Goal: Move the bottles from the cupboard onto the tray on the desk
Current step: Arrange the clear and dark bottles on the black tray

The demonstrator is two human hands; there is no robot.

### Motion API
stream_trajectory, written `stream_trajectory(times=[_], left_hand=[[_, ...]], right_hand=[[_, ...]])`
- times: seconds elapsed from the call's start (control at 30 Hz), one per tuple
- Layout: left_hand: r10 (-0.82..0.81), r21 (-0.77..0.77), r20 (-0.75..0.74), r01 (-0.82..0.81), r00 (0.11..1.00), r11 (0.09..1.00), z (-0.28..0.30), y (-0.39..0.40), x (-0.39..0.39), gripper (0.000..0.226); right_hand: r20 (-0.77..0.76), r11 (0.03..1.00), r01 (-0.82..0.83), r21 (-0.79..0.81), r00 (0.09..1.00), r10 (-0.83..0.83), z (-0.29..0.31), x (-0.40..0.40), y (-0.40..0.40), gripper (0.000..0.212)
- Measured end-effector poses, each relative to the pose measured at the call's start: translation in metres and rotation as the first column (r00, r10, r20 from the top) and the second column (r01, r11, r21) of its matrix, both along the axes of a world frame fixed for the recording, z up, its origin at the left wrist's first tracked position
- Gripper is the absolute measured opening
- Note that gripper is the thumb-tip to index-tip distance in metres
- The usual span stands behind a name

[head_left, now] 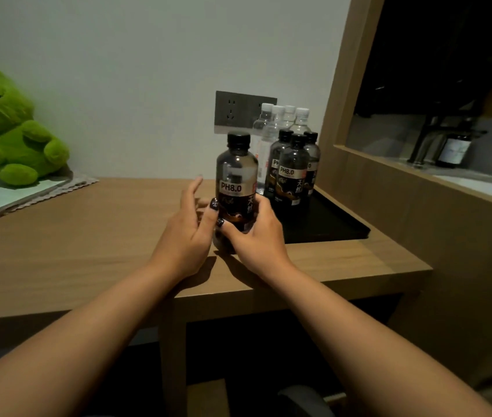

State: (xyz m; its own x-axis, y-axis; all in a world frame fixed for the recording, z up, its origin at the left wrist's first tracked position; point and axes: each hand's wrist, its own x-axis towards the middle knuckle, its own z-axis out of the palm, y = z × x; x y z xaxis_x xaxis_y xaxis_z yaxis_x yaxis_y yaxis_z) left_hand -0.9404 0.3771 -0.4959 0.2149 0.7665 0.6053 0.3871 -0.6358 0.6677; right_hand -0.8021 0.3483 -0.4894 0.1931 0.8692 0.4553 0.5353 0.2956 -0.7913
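Observation:
A dark bottle with a black cap and a "PH8.0" label stands upright above the wooden desk, just left of the black tray. My right hand grips its lower half from the right. My left hand is beside it on the left with fingers straight and its thumb touching the bottle. I cannot tell whether the bottle's base rests on the desk. On the tray stand three more dark bottles. Behind them are several clear bottles with white caps.
A green plush frog sits on a mat at the desk's far left. A wall socket is behind the bottles. A wooden partition rises right of the tray, and its opening shows a tap and a bottle.

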Motion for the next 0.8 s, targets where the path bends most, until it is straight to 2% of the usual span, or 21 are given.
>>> stream_trajectory(times=[0.07, 0.17, 0.33, 0.47, 0.57, 0.7, 0.8], left_hand=[[-0.039, -0.029, 0.087, 0.042, 0.995, 0.999, 0.002, -0.001, 0.016, 0.062], [-0.039, -0.040, 0.147, 0.046, 0.988, 0.998, 0.002, 0.005, 0.033, 0.067], [-0.004, -0.107, 0.052, 0.009, 0.999, 0.994, -0.002, 0.022, 0.052, 0.065], [-0.066, -0.070, -0.075, 0.061, 0.995, 0.996, -0.003, 0.033, 0.070, 0.060], [-0.115, -0.049, -0.121, 0.110, 0.986, 0.993, 0.001, 0.038, 0.084, 0.059], [-0.120, -0.085, -0.041, 0.116, 0.992, 0.990, 0.005, 0.052, 0.100, 0.058], [-0.109, -0.142, 0.039, 0.114, 0.993, 0.983, 0.005, 0.065, 0.108, 0.063]], right_hand=[[-0.063, 1.000, 0.016, -0.017, 0.998, -0.017, -0.001, 0.011, -0.007, 0.058], [-0.168, 0.998, 0.054, -0.023, 0.984, -0.057, -0.004, 0.026, -0.021, 0.046], [-0.231, 0.990, 0.135, -0.026, 0.963, -0.138, -0.002, 0.063, -0.036, 0.047], [-0.130, 0.971, 0.240, -0.019, 0.962, -0.241, 0.006, 0.109, -0.033, 0.044], [-0.054, 0.948, 0.318, -0.024, 0.946, -0.319, 0.013, 0.142, -0.022, 0.055], [0.020, 0.943, 0.310, -0.118, 0.950, -0.310, 0.021, 0.177, 0.003, 0.065], [0.149, 0.938, 0.287, -0.194, 0.954, -0.261, 0.024, 0.193, 0.026, 0.069]])
